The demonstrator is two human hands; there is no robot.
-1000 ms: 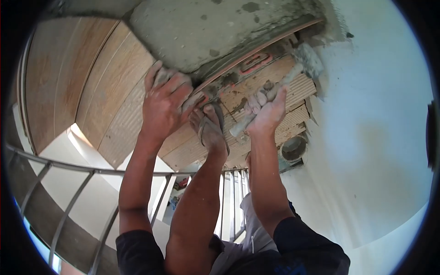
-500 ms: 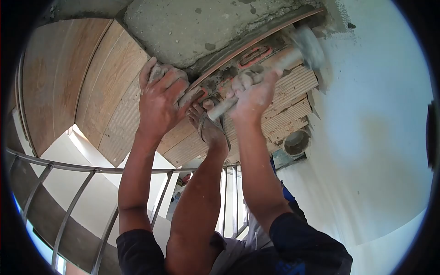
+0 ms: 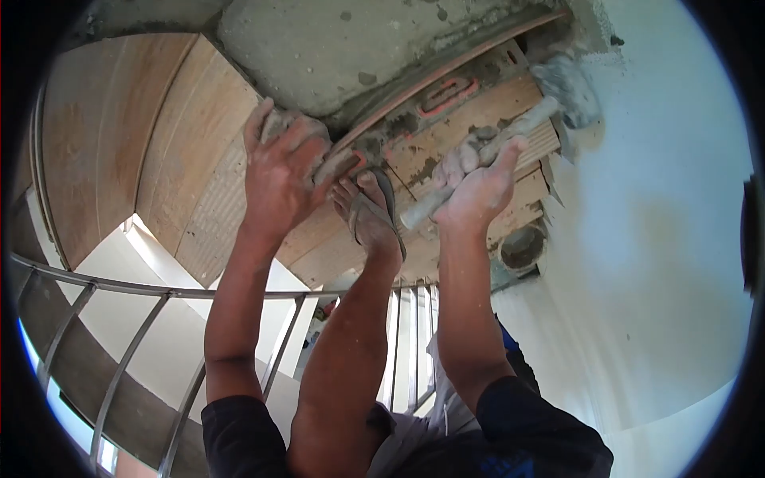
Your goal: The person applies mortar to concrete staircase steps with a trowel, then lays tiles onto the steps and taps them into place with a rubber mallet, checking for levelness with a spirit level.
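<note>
My right hand (image 3: 478, 179) is wrapped round the pale handle of a mallet (image 3: 567, 92). The mallet's grey, dusty head is raised beside the white wall, slightly blurred. My left hand (image 3: 287, 163), coated in grey dust, curls round the near end of a long, dirty spirit level (image 3: 448, 97) with red-edged slots. This level lies along a wood-look tile step (image 3: 486, 107), just behind a thin reddish-brown edge strip (image 3: 454, 68). My left fingertips are partly hidden at the tile's edge.
Wet grey mortar (image 3: 319, 56) covers the step beyond the strip. Wood-look treads (image 3: 159, 119) fan out at left above a metal railing (image 3: 191, 294). My sandalled foot (image 3: 370, 211) stands beside the level. A round hole or cup (image 3: 522, 247) sits near the white wall (image 3: 661, 239).
My right hand and the mallet have moved right and a little down, away from the level, toward the wall. My left hand has stayed almost still.
</note>
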